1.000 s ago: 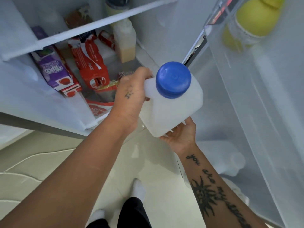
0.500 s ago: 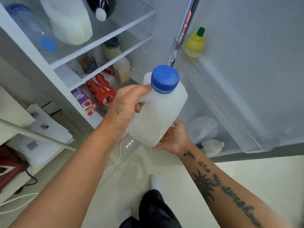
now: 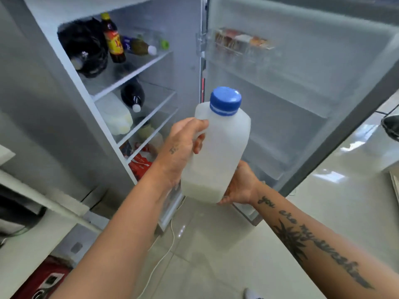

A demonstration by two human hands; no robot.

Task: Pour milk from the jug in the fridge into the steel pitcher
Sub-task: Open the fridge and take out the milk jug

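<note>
I hold a translucent plastic milk jug (image 3: 220, 152) upright in front of the open fridge (image 3: 138, 87). Its blue cap (image 3: 225, 100) is screwed on, and a shallow layer of milk shows at the bottom. My left hand (image 3: 183, 147) grips the jug's handle side near the top. My right hand (image 3: 241, 184) cups the jug's base from below and behind. The steel pitcher is not in view.
Fridge shelves hold dark bottles (image 3: 113, 39), a second white jug (image 3: 116, 113) and red cartons (image 3: 140, 162). The fridge door (image 3: 302, 93) stands open to the right. A white counter (image 3: 32, 240) lies at lower left, with a white cable (image 3: 164, 255) on the tiled floor.
The jug has come up and out of the lower fridge, still held in both hands. My view has risen from the bottom shelves to the upper shelves and the door.
</note>
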